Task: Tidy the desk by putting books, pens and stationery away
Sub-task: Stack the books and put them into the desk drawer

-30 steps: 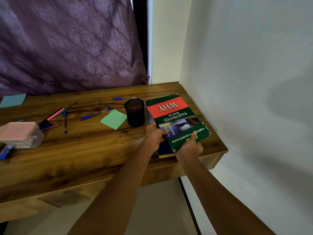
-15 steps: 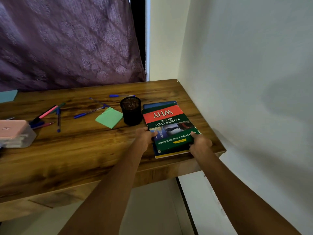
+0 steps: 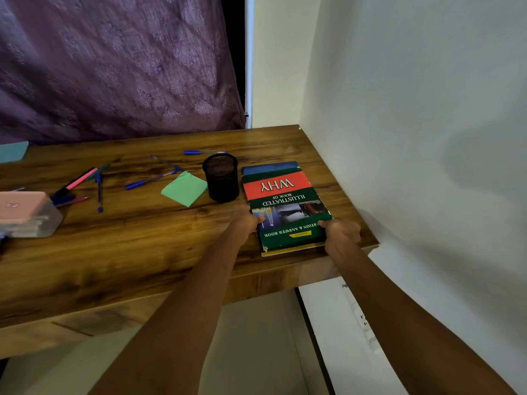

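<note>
Head view, read from left to right. At the far left a pink-lidded clear box (image 3: 27,213) is sitting on the wooden desk (image 3: 137,246); no writing on its small lid mark is legible. A cluster of pens (image 3: 82,185) is lying loose beside it, with a blue pen (image 3: 151,181) further right and another blue pen (image 3: 205,152) near the back edge. A green sticky-note pad (image 3: 184,189) is lying just beside a black mesh pen cup (image 3: 221,177), which is standing upright and just left of the books.

The left hand (image 3: 245,222) is pressing against the near left edge of the green book (image 3: 285,209), thumb lying on the cover, fingers curled. The book is lying flat atop a blue book (image 3: 268,167), whose far edge is showing beyond it, and a yellow edge is showing below at the near side. The cover, upside down to the camera, is reading "WHY", "ILLUSTRATED BOOK OF" and partly "…STION & ANSWER BOOK"; a small yellow label is too small to read. The right hand (image 3: 342,233) is gripping the near right corner, fingers curled around the edge.

The stack is lying near the desk's front right corner, close to the white wall (image 3: 413,138). Open desk surface is lying in front of the pens and the cup, towards the near edge.
</note>
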`<state>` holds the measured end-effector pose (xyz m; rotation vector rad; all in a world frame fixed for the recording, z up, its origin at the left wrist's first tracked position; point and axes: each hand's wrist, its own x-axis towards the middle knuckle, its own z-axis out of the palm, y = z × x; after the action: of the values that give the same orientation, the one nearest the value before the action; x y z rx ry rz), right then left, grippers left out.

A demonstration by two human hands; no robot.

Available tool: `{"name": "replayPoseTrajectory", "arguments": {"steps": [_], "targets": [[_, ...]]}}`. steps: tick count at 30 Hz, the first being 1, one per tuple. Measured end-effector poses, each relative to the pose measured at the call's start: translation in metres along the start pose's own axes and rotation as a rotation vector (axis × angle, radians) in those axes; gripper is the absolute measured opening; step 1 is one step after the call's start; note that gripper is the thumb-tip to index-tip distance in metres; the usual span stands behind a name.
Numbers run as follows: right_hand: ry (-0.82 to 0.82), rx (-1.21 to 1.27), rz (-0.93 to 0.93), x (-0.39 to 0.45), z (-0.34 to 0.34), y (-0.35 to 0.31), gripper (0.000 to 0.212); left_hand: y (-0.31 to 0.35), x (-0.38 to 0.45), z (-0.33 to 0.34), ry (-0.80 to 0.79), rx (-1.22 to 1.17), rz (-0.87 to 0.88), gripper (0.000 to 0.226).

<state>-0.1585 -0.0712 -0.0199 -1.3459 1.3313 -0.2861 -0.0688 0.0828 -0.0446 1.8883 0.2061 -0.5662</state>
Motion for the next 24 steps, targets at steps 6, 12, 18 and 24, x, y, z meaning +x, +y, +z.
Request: {"name": "replayPoseTrajectory", "arguments": {"steps": [6,12,18,24], "targets": [[-0.01,-0.078,-0.065,0.001,-0.003,0.008,0.042,-0.004,0.003,0.002,0.061,0.107,0.012,0.036],[0.019,-0.154,-0.111,0.011,0.0,0.013,0.035,-0.011,0.001,0.004,0.072,0.169,0.047,0.037],[0.128,-0.456,-0.227,0.014,0.005,0.014,0.039,-0.012,0.0,0.006,0.075,0.206,0.081,0.038],[0.079,-0.622,-0.605,-0.011,0.027,0.008,0.037,-0.014,-0.007,0.006,0.238,0.413,0.223,0.041]]}}
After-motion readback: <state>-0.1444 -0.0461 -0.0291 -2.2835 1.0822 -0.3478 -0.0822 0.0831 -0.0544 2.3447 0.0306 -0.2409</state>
